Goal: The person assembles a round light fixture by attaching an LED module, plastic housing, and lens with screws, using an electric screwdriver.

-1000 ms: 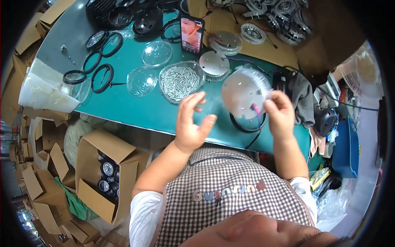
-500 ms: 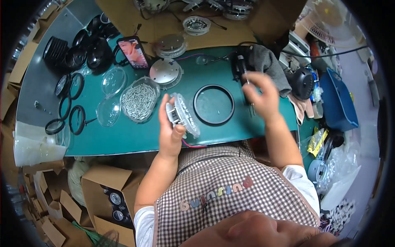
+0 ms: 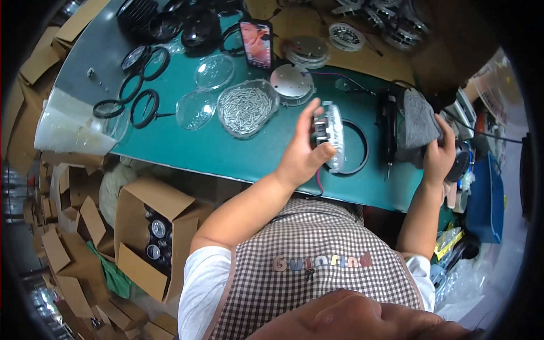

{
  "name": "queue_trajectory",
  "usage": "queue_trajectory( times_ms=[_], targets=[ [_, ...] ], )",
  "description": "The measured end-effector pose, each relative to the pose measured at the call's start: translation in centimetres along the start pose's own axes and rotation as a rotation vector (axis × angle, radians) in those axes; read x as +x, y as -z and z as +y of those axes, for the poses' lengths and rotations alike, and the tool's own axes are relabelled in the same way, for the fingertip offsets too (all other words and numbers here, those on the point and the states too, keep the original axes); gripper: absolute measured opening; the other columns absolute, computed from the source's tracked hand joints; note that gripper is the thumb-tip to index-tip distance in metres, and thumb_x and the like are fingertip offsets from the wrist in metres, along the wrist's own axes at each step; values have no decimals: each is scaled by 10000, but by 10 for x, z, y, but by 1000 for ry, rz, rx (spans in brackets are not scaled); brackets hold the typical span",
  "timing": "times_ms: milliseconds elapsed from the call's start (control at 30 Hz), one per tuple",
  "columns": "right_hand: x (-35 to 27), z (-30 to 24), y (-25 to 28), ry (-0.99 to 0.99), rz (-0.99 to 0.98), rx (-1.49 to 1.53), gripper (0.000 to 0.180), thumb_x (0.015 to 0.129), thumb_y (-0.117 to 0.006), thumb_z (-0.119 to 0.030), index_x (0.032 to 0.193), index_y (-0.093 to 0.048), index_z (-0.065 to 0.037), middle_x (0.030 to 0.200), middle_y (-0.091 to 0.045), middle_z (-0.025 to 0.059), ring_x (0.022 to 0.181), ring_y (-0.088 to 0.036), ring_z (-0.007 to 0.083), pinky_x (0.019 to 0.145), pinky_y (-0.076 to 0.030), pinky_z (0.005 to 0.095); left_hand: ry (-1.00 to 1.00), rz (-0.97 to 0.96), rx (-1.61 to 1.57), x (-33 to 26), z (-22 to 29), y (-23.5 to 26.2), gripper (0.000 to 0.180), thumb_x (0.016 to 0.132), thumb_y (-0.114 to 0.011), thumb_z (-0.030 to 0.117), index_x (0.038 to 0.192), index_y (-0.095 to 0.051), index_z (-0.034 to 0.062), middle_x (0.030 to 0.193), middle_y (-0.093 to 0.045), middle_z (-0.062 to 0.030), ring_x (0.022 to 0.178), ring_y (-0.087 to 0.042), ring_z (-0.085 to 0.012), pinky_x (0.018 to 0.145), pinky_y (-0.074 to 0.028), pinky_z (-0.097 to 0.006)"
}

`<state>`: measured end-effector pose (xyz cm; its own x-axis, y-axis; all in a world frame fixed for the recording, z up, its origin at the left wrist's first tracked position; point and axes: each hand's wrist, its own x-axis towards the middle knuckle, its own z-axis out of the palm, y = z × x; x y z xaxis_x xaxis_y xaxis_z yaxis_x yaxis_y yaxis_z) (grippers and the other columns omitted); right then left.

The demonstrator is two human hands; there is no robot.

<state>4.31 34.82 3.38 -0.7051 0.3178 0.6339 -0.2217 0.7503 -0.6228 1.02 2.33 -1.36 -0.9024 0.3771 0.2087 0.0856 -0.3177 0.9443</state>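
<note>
left hand grips a round lamp unit on edge above the black ring at the green surface's centre; right hand, at 3 o'clock, clutches grey cloth. seating the unit likely calls for lowering it flat.

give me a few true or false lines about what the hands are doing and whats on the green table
1. The left hand holds a round lamp part with a clear ribbed cover on edge. True.
2. The right hand rests in the clear dish of small metal screws. False: it is at the grey cloth by the table's right end.
3. A black rubber ring lies on the green table just behind the lamp part. True.
4. The phone with a lit screen lies in the open cardboard box. False: it stands on the table; the box sits below the table's near edge.
</note>
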Motion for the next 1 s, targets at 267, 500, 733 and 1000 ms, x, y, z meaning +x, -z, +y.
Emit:
queue_trajectory(
  times_ms=[267, 500, 733, 1000],
  targets=[
    [-78, -97, -54, 139, -495, 675, 507, 955, -600, -260, 1368, -564, 33, 1441, -502, 260, 1358, -475, 370, 1131, -351, 437, -57, -71, -202, 11, -16, -39, 1100, 892, -487, 752, 1571, -63, -1, 1490, -365, -206, 1353, -419, -288, 1124, -329, -364],
    [-73, -90, -65, 205, -376, 251, 338, 824, -712, -91, 1147, -681, 3, 1148, -694, 180, 1021, -682, 323, 883, -526, 378, -224, -38, -98, 5, 1, -38, 1177, 826, -586, 769, 1565, -110, -13, 1492, -347, -202, 1365, -392, -296, 1139, -326, -402],
    [-81, -86, -57, 133, -316, 328, 329, 746, -735, -26, 1064, -663, 10, 1110, -672, 177, 1012, -655, 313, 886, -506, 380, -315, -137, 171, 3, -6, -29, 1175, 749, -687, 761, 1555, -230, 39, 1490, -325, -249, 1395, -359, -391, 1161, -292, -469],
    [-70, -93, -61, -219, -441, 456, 266, 785, -737, -48, 1037, -688, 22, 1037, -686, 122, 917, -672, 240, 820, -511, 314, -475, -108, 330, -2, -4, -26, 1141, 752, -660, 779, 1550, -254, 71, 1476, -358, -253, 1360, -406, -406, 1148, -319, -464]
  ],
)
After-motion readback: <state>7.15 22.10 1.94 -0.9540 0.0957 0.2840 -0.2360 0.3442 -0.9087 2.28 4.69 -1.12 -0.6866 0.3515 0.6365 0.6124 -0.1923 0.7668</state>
